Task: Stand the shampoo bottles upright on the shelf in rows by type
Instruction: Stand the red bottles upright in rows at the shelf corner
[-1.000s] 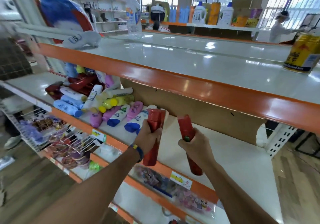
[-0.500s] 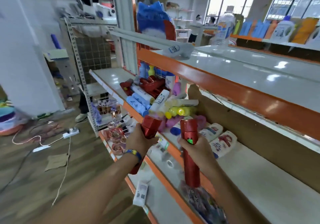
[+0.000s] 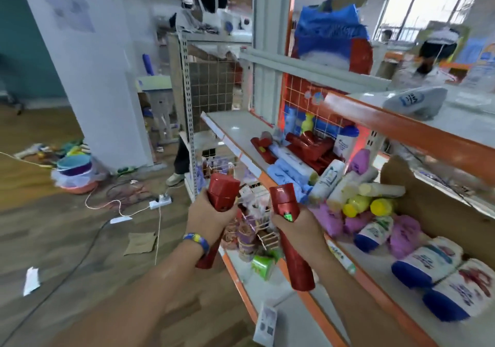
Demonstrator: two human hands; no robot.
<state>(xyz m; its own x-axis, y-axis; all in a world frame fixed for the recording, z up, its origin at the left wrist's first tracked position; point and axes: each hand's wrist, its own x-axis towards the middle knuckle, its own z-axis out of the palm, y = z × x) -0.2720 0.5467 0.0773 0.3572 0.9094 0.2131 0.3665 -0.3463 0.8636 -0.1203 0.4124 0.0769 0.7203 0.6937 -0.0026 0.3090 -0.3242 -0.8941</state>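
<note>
Shop aisle with wood floor (image 3: 53,226) on the left, littered with cables, a white power strip (image 3: 160,202) and a stack of plastic basins (image 3: 75,167). Further right, out in front of the shelving, left hand (image 3: 209,218) raised on an outstretched forearm, beaded wristband (image 3: 197,241) at the wrist, fingers wrapped round the neck of a red shampoo bottle (image 3: 223,194). Long axis near upright but tilted: cap up and leaning right, base down by the forearm. Just beside it, not touching, right hand (image 3: 297,228) curled round the upper part of a second red shampoo bottle (image 3: 297,269); cap up and tipped left, base pointing down and to the right. Both held clear of the shelf (image 3: 235,127).

To the right, on that board, a heap of lying bottles (image 3: 334,180): red ones at the back, pale blue, white, yellow-capped and purple ones nearer, then white bottles with dark blue caps (image 3: 428,263) on their sides toward the right edge.

Against half a second ago: same grips on the same two bottles, view swung further left, more floor in sight, heap now wholly right of both hands. A second ago, caps seen against the shelf board; now against the floor and the lower rack.
</note>
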